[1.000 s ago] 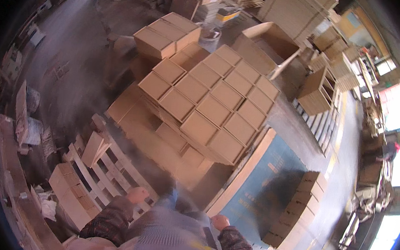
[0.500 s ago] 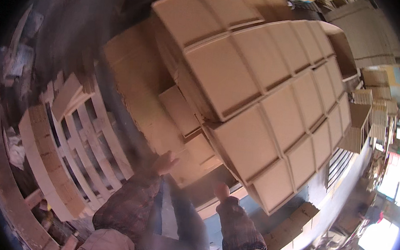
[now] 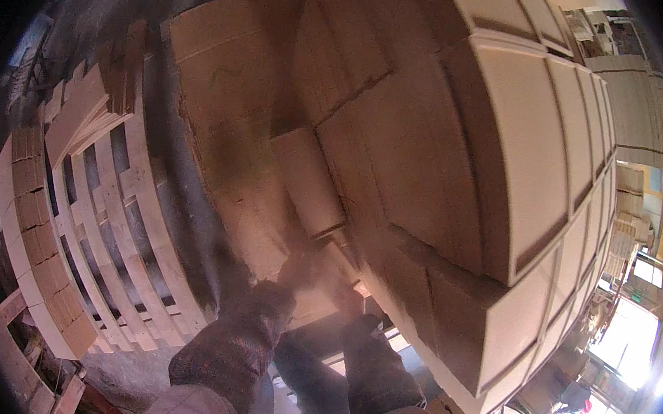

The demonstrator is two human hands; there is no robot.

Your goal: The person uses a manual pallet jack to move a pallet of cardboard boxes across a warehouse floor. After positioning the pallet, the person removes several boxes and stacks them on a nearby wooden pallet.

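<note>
My left hand [image 3: 299,271] and my right hand [image 3: 348,298] reach forward at lower middle, both blurred, their fingers smeared over the lower cardboard. Whether they grip anything I cannot make out. Under and beyond them lies a worn brown cardboard sheet [image 3: 232,82] with smaller cardboard pieces [image 3: 306,178] on it. Close beside my right hand rises a large stack of tan cardboard boxes [image 3: 545,169], its side in shadow and its gridded tops tilted in the view toward the right.
At left stands a slatted wooden pallet [image 3: 132,222] with loose boards [image 3: 78,109] and a long bundled strip of cardboard [image 3: 44,247]. Tall stacked sheets [image 3: 635,106] stand at the far right, near bright windows [image 3: 620,343].
I have come closer to the box stack, which now fills the right side. My hands have reached forward over the lower cardboard, and the view has swung down.
</note>
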